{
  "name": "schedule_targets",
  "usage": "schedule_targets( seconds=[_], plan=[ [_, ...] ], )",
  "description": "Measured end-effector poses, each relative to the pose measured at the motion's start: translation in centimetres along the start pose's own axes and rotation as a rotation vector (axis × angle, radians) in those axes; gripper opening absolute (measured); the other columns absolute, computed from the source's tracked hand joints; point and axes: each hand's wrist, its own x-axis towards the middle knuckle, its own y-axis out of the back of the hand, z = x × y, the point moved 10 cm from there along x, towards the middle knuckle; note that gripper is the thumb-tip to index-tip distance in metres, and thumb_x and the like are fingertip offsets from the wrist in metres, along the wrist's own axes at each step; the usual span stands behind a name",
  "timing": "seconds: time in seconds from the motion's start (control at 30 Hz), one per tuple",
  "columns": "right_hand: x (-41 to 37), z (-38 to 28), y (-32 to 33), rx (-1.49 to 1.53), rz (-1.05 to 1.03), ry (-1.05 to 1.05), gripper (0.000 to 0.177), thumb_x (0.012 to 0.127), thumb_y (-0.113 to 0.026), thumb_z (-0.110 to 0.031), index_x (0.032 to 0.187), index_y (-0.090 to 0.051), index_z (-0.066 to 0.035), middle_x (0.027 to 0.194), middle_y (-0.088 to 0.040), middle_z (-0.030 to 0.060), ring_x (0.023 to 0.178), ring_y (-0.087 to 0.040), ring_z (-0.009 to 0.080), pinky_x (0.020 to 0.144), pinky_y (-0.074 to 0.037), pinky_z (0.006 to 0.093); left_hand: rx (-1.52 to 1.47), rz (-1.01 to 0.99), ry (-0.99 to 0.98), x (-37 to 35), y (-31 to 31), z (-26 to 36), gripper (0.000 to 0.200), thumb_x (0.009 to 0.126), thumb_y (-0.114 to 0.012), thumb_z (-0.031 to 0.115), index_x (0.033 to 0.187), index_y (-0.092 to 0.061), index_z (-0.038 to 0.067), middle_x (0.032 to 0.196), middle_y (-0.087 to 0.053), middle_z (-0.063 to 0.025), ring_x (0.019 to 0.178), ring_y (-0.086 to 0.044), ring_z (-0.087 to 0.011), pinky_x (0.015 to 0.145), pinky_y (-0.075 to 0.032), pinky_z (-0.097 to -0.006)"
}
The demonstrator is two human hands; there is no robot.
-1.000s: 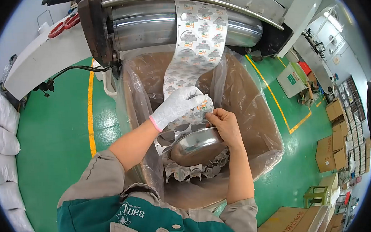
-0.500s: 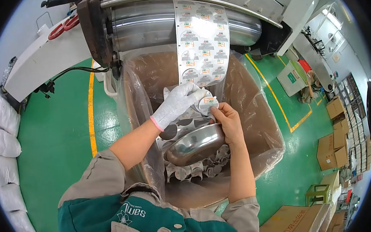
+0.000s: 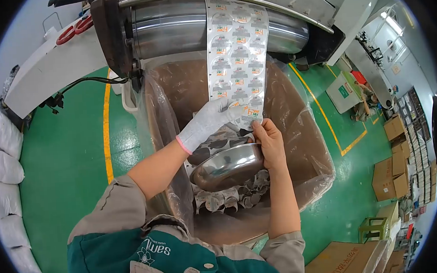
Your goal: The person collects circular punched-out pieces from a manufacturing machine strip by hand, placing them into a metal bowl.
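Note:
A printed label strip (image 3: 238,51) hangs from the metal roller (image 3: 171,30) down to my hands. My left hand (image 3: 212,121), in a pale glove with a pink cuff, has its fingers closed at the strip's lower end. Bare, my right hand (image 3: 270,144) pinches the lower right edge of the printed material. A shiny metal bowl (image 3: 230,166) is tilted just below, its rim against my right hand. Under it, the plastic-lined box (image 3: 298,142) holds perforated strip waste and loose round pieces (image 3: 251,199).
Red-handled scissors (image 3: 74,30) lie on the machine's white arm at the upper left. White sacks (image 3: 6,167) line the left wall. Cartons (image 3: 391,177) and a green stool (image 3: 374,227) stand on the right. A person (image 3: 367,101) is at the far right.
The strip's lower end has come down to my hands. The round label seen between my fingers is no longer distinct. The bowl has shifted slightly up and left.

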Motion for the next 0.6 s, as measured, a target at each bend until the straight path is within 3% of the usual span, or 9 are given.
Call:
schedule_targets(
  seconds=[0.17,0.27,0.4,0.6],
  plan=[
    [-0.3,-0.3,-0.6,-0.020,-0.010,0.001,0.019,0.093,-0.061,-0.025,0.087,-0.056,-0.008,0.070,-0.055,-0.0032,0.057,-0.050,0.0034,0.053,-0.042,0.0178,0.213,-0.048,-0.096,0.3,-0.4,-1.3,0.058,0.081,-0.070,0.014,0.130,-0.044,-0.004,0.117,-0.058,-0.0097,0.104,-0.055,-0.0136,0.090,-0.046,-0.0284],
    [0.0,0.0,-0.6,0.006,-0.051,0.014,0.016,0.095,-0.059,-0.022,0.089,-0.056,-0.007,0.077,-0.062,-0.0007,0.060,-0.052,0.0039,0.054,-0.044,0.0197,0.070,-0.050,-0.045,0.0,-0.8,-1.3,0.057,0.082,-0.068,0.012,0.130,-0.044,-0.004,0.116,-0.059,-0.0098,0.103,-0.056,-0.0138,0.089,-0.046,-0.0281],
    [-0.2,0.4,-0.8,-0.050,-0.070,-0.049,0.018,0.093,-0.061,-0.023,0.088,-0.056,-0.007,0.073,-0.059,-0.0020,0.060,-0.052,0.0036,0.054,-0.043,0.0188,0.040,-0.008,-0.022,-0.1,-0.3,-1.4,0.053,0.083,-0.066,0.011,0.129,-0.045,-0.004,0.113,-0.060,-0.0086,0.100,-0.057,-0.0129,0.086,-0.048,-0.0267],
    [-0.1,1.1,0.0,-0.244,-0.111,-0.086,0.013,0.089,-0.066,-0.014,0.091,-0.058,-0.004,0.073,-0.061,0.0007,0.066,-0.056,0.0070,0.060,-0.043,0.0214,0.045,-0.017,0.029,0.0,-0.3,-1.2,0.050,0.082,-0.065,0.007,0.127,-0.045,-0.003,0.112,-0.061,-0.0079,0.098,-0.058,-0.0120,0.084,-0.049,-0.0274]
  ],
)
